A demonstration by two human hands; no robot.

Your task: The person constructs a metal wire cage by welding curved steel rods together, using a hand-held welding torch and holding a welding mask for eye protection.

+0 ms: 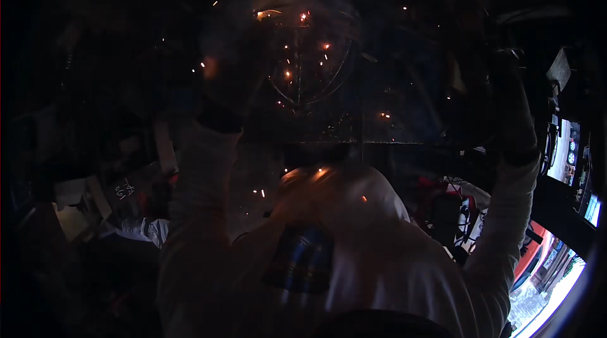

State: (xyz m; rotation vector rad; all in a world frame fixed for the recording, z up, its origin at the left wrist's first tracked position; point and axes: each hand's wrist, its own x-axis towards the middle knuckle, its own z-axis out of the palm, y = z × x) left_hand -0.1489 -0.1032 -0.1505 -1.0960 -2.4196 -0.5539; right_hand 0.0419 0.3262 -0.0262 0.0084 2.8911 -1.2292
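Metal curved frame (pixel 299 76) sits on dark bench (pixel 395 128), between left hand (pixel 222 95) and right hand (pixel 504 82), near sparks (pixel 303 16) | looks stiff, heavy, maybe hot; hold its edge | fingers: too dark, can't tell

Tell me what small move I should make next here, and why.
Probably pause and let the sparks thin out: they glow across the curved metal piece and against the light shirt, and darkness hides much of that piece.
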